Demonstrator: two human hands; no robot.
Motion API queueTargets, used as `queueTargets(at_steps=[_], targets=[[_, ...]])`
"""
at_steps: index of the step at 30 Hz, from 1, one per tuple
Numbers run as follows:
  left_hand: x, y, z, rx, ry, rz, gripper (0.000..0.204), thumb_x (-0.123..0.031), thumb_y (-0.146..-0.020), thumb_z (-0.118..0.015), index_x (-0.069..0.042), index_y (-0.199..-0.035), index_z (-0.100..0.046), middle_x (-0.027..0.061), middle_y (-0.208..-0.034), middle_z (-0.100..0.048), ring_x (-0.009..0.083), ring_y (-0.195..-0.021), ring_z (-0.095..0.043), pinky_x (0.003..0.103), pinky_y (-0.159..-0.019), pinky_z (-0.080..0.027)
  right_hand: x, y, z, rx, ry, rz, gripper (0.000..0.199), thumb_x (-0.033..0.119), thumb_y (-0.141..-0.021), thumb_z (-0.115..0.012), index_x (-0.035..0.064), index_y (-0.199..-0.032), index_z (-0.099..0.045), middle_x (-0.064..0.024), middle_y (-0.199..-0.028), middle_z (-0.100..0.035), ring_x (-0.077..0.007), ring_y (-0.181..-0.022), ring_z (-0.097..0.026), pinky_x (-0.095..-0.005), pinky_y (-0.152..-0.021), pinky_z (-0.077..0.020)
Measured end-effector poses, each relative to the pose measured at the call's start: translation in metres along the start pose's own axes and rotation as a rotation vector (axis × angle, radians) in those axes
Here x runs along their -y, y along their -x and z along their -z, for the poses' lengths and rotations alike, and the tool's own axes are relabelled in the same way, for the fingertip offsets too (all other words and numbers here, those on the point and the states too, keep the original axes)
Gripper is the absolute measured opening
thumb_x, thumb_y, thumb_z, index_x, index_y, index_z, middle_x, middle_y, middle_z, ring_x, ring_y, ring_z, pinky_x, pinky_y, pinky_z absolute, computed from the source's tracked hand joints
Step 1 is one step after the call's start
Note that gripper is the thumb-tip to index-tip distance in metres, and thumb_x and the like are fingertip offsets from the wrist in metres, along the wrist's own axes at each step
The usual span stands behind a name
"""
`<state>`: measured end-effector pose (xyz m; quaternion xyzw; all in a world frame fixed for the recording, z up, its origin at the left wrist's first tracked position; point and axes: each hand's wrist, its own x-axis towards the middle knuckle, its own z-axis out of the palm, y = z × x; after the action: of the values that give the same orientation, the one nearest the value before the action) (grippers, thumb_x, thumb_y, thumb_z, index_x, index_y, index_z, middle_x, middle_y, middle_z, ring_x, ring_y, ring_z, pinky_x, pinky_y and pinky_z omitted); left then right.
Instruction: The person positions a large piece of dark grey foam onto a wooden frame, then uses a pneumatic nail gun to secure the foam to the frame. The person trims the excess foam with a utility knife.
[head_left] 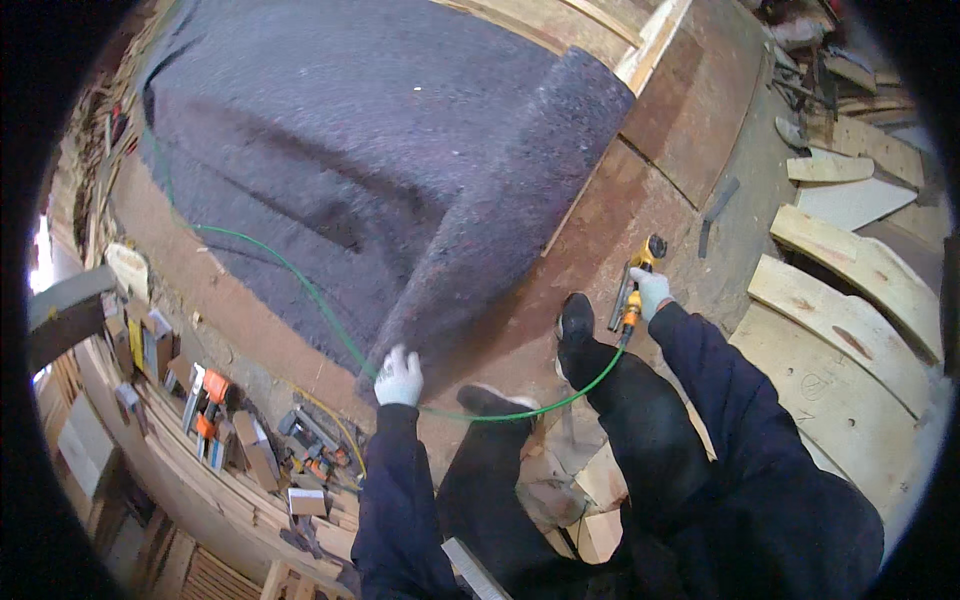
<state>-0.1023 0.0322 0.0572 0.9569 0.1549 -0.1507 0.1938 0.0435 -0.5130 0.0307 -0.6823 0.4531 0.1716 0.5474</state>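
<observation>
Here left hand point(399, 377) outstretched, fist closed gripping grey felt point(400, 180) edge; right hand point(651, 292) wrapped round yellow staple gun point(632, 285).

Person wore a dark navy long-sleeved top, sleeves running down to the wrists, fabric loose and creased. Both hands were in pale whitish work gloves, left hand point(399, 378) and right hand point(652, 291) alike, knit cuffs meeting the sleeves. Legs were in black trousers. Black shoes point(574, 322) had pale soles, dusty at the edges.
</observation>
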Motion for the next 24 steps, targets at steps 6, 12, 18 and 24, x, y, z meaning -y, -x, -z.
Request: queueTargets(at_steps=[6, 12, 18, 24], targets=[[-0.137, -0.173, -0.02, -0.229, 0.121, -0.302, 0.046, -0.03, -0.098, -0.064, -0.004, -0.136, -0.059, 0.0195, -0.129, -0.065, 0.0387, -0.118, -0.063, 0.048, -0.098, -0.051, -0.027, -0.158, 0.058, -0.181, 0.42, 0.165, 0.029, 0.029, -0.087, -0.071, 0.0014, -0.096, -0.069, -0.0172, -0.086, -0.07, -0.033, -0.083, -0.069, -0.0445, -0.075, -0.0531], [-0.181, -0.233, -0.041, 0.045, 0.397, -0.226, 0.055, -0.03, -0.098, -0.067, -0.001, -0.143, -0.054, 0.0224, -0.138, -0.062, 0.0349, -0.127, -0.06, 0.042, -0.107, -0.046, -0.076, -0.235, 0.104, -0.393, 0.832, 0.135, 0.061, 0.047, -0.089, -0.062, 0.0084, -0.134, -0.05, -0.0291, -0.117, -0.068, -0.0481, -0.11, -0.065, -0.0553, -0.094, -0.0506], [-0.206, -0.217, -0.01, 0.266, 0.564, -0.211, 0.042, -0.02, -0.093, -0.072, 0.0, -0.127, -0.059, 0.0136, -0.11, -0.071, 0.0205, -0.103, -0.066, 0.038, -0.092, -0.052, -0.142, -0.243, 0.102, -0.396, 0.808, 0.062, 0.08, 0.049, -0.091, -0.062, 0.0011, -0.151, -0.041, -0.0312, -0.136, -0.06, -0.0471, -0.123, -0.06, -0.0501, -0.102, -0.0481], [-0.239, -0.128, 0.003, 0.03, 0.32, -0.445, 0.047, -0.021, -0.08, -0.084, -0.002, -0.116, -0.059, 0.0169, -0.095, -0.068, 0.0308, -0.083, -0.068, 0.04, -0.078, -0.054, -0.09, -0.193, 0.084, -0.211, 1.0, 0.162, 0.078, 0.056, -0.092, -0.059, 0.0023, -0.147, -0.048, -0.0198, -0.14, -0.061, -0.0409, -0.128, -0.058, -0.0457, -0.104, -0.0477]])
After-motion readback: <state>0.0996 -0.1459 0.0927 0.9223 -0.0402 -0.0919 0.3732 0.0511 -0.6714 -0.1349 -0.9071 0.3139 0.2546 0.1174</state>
